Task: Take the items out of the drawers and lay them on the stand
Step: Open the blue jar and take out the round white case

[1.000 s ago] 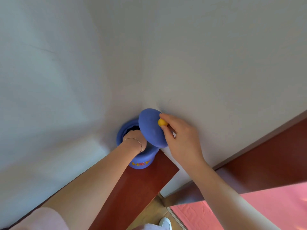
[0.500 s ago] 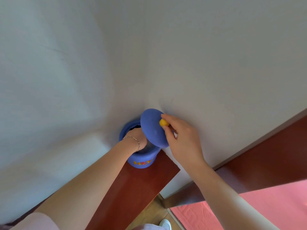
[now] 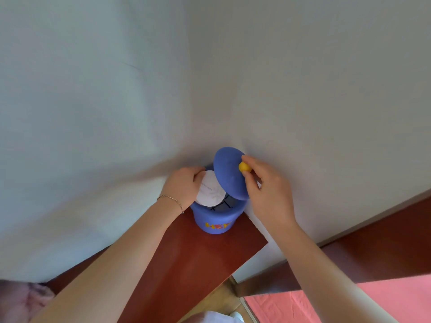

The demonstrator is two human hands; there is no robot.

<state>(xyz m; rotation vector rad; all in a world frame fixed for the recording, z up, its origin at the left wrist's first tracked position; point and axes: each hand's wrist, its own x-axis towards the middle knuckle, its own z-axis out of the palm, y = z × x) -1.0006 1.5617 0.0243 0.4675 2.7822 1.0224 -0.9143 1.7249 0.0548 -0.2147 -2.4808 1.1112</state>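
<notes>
Disc [image 3: 210,188], white, seemingly thin and light, is pinched at its 9 o'clock edge by the left hand [image 3: 184,186] above the pot [image 3: 215,217]; the lid [image 3: 229,173] is held up by its knob [image 3: 244,167] in the right hand [image 3: 268,194].

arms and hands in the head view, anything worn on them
Both forearms are bare, with no sleeves showing. The left hand has a thin chain bracelet at the wrist. The right hand shows no rings, watch or glove. A bit of pale pink fabric shows at the lower left corner, near the left elbow.
</notes>
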